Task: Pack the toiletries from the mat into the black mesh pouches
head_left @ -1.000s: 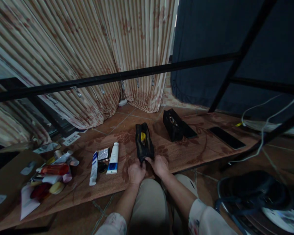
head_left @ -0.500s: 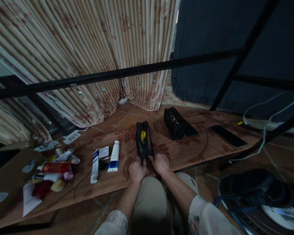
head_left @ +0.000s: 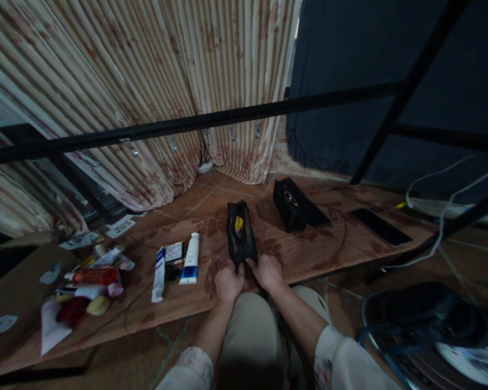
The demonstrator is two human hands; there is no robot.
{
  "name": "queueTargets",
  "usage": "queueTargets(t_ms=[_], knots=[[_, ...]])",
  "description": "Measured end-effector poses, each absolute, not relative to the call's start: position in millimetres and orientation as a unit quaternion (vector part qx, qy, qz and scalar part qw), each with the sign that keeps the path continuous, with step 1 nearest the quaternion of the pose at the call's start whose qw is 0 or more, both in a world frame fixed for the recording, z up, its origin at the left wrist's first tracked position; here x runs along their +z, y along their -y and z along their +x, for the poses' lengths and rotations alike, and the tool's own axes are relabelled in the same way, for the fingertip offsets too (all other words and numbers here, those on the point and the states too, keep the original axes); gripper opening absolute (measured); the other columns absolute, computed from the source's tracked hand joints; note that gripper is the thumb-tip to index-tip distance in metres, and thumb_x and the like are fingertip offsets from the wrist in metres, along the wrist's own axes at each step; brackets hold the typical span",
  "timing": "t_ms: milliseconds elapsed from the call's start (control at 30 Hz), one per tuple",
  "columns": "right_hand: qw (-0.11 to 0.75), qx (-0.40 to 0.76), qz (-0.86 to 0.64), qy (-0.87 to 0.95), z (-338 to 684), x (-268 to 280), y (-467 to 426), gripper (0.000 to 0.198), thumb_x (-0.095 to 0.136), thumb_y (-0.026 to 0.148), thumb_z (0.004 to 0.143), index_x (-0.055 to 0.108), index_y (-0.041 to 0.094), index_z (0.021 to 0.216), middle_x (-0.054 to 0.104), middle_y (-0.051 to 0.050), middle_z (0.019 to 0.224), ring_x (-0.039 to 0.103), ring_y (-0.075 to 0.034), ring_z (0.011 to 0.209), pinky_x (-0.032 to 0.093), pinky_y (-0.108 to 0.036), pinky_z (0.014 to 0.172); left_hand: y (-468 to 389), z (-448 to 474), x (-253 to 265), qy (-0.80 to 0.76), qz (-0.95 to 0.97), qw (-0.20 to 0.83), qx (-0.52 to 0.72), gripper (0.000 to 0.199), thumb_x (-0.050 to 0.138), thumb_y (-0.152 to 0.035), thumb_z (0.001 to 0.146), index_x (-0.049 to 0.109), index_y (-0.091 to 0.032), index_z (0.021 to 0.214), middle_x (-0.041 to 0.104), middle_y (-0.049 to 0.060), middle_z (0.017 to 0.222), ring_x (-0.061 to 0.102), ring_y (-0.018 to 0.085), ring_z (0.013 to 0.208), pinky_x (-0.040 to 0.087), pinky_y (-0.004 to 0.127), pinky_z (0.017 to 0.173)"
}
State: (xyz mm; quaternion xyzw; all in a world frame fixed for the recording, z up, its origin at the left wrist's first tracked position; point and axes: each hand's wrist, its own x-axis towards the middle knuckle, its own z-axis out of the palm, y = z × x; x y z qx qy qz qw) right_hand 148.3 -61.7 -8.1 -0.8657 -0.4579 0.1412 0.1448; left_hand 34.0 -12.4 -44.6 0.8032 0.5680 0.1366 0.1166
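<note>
A black mesh pouch (head_left: 249,246) stands unzipped on the bench with a yellow-topped item (head_left: 238,224) inside. My left hand (head_left: 229,281) and my right hand (head_left: 267,272) meet at the pouch's near end, fingers closed on its edge from either side; the fingertips are partly hidden. Left of the pouch lie a white tube with a blue end (head_left: 191,259), a glittery compact (head_left: 174,252), a small round black item (head_left: 172,273) and a white-and-blue tube (head_left: 158,275). To the right sits a second black pouch (head_left: 290,211), open, with shiny things in it.
A dark phone (head_left: 381,226) lies on the cloth-covered bench (head_left: 309,260). Several cosmetics (head_left: 93,276) are heaped beside a cardboard box (head_left: 16,292) at the left. A black metal bar (head_left: 228,116) crosses behind the bench. A white cable (head_left: 441,222) hangs at the right, above a stool (head_left: 427,319).
</note>
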Motion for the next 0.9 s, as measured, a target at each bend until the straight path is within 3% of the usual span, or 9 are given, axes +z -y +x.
queueTargets(t_ms=[233,467,667,900], knots=[[0.141,0.15,-0.864,0.46,148.6,-6.9,61.6,0.043,0.044,0.051,0.086,0.066,0.015,0.093,0.069,-0.014,0.092,0.064,-0.022,0.089,0.044,-0.028,0.074,13.0,33.1,-42.7,-0.559,0.807,0.121,0.144,0.036,0.042,-0.044,0.086,0.063,-0.015,0.094,0.069,0.008,0.073,0.065,0.02,0.076,0.036,0.025,0.062],[0.147,0.148,-0.86,0.465,146.5,-3.4,63.4,0.061,0.037,0.065,0.082,0.066,0.012,0.093,0.068,-0.017,0.093,0.064,-0.025,0.091,0.045,-0.029,0.075,12.6,32.7,-41.9,-0.56,0.812,0.108,0.124,0.036,0.04,-0.041,0.088,0.062,-0.015,0.098,0.069,0.009,0.076,0.065,0.02,0.076,0.037,0.026,0.063],[0.15,0.146,-0.859,0.467,147.5,-6.6,62.5,0.057,0.033,0.06,0.087,0.066,0.014,0.098,0.068,-0.016,0.097,0.063,-0.022,0.095,0.043,-0.028,0.078,12.1,32.5,-41.5,-0.557,0.815,0.101,0.123,0.036,0.037,-0.039,0.091,0.064,-0.016,0.094,0.069,0.011,0.08,0.065,0.02,0.079,0.038,0.025,0.065],[0.138,0.143,-0.866,0.459,146.5,-6.3,61.2,0.055,0.034,0.056,0.089,0.068,0.013,0.09,0.068,-0.017,0.096,0.064,-0.023,0.093,0.044,-0.029,0.078,12.1,32.4,-41.5,-0.555,0.814,0.111,0.133,0.033,0.038,-0.037,0.091,0.064,-0.019,0.097,0.07,0.009,0.086,0.066,0.02,0.08,0.039,0.025,0.066]])
